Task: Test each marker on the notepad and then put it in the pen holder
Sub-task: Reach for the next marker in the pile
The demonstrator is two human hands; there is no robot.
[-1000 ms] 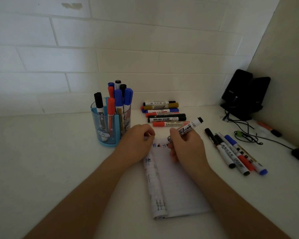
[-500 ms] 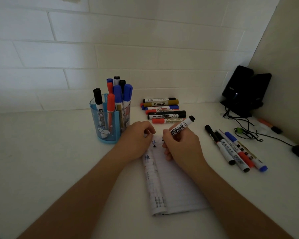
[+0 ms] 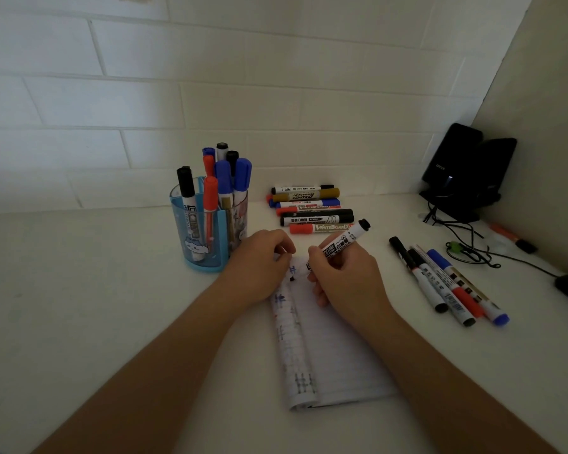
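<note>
Nearest, two bare forearms reach in from the lower corners over a white table [image 3: 79,306], and a lined notepad [image 3: 341,362] lies flat between them. Its near edge sits well inside the tabletop. Turned-back pages form a roll along its left edge, and its upper right part is hidden under the right wrist.

The right hand [image 3: 348,276] rests on the pad's far end, fingers and thumb curled tight round a black whiteboard marker [image 3: 343,241]. The marker slants up to the right with its writing end down at the pad's top left corner. Whether the tip touches paper is too small to tell.

The left hand [image 3: 259,257] lies on that same corner with its fingers curled in; whether they pinch anything I cannot tell. Only a narrow gap of paper separates the two hands.

A wide band of bare tabletop lies left of the left forearm. Just beside the left knuckles stands the blue translucent pen holder [image 3: 219,237], upright, with capped markers [image 3: 225,178] in black, red and blue rising above its rim.

To the right, a strip of table separates the pad from four markers [image 3: 453,290] lying side by side on a slant. Behind the hands a row of markers [image 3: 315,220] lies parallel to the back wall, the nearest just beyond the held marker's rear end.

Farther right, a black cable [image 3: 473,253] loops toward two black boxes [image 3: 463,175] in the corner, where the tiled wall [image 3: 210,93] meets the side wall [image 3: 554,126].
</note>
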